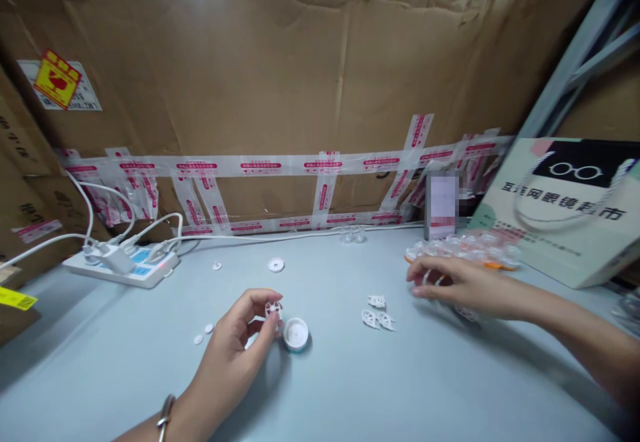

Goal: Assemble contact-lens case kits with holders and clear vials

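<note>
My left hand (250, 332) pinches a small white spoked plastic part (273, 309) between thumb and fingertips. Just right of those fingers a round white cup-shaped piece (296, 334) stands on the table, its hollow side up. My right hand (453, 285) hovers over the right part of the table, fingers bent and thumb apart from them, with nothing visible in its grip. Partly hidden beneath it lies a white openwork piece (469, 314). Between my hands are several small white openwork plastic pieces (377, 315).
Behind my right hand lie clear plastic parts (480, 247) with orange edges and an upright phone (442, 205). A white ring (276, 265) and small discs (209, 329) lie leftward. A power strip (150, 272), cardboard box (250, 82) and paper bag (560, 209) border the table.
</note>
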{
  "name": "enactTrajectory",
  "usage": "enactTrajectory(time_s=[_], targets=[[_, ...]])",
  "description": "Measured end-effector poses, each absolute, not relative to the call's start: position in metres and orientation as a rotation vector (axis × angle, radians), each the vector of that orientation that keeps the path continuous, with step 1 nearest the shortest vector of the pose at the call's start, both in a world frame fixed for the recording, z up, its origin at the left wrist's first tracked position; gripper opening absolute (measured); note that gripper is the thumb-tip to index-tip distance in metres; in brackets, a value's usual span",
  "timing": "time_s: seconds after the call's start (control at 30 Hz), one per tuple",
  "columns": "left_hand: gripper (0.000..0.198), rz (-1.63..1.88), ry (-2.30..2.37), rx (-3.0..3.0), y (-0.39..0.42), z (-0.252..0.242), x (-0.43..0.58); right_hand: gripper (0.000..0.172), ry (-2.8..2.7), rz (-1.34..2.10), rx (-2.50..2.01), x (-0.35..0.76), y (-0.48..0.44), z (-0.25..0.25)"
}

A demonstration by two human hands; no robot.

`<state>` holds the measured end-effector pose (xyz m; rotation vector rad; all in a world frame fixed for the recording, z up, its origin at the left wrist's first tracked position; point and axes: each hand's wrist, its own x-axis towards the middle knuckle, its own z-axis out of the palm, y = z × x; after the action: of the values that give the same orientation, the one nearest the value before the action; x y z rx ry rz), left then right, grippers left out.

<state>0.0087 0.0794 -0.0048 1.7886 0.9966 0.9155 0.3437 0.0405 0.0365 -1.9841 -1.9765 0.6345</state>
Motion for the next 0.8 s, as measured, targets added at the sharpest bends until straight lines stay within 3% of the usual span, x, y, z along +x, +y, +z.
enactTrajectory(time_s=[0.13, 0.27, 0.6, 0.8], targets=[[0.022, 0.902, 1.009, 1.851, 0.081, -0.005, 0.01, 0.032, -2.051, 0.717, -1.79, 0.316, 0.048, 0.028], [0.022, 0.905, 1.018, 1.871, 0.082, -0.003, 0.01, 0.022, -2.153, 0.798, -1.68, 0.301, 0.058, 0.026], [0.02, 0.904, 1.011, 1.929, 0.084, -0.006, 0.008, 0.021, -1.891, 0.961, -1.757, 0.302, 0.063, 0.024], [0.019, 0.896, 1.015, 1.913, 0.085, -0.007, 0.009, 0.029, -1.804, 1.011, -1.783, 0.301, 0.062, 0.032]])
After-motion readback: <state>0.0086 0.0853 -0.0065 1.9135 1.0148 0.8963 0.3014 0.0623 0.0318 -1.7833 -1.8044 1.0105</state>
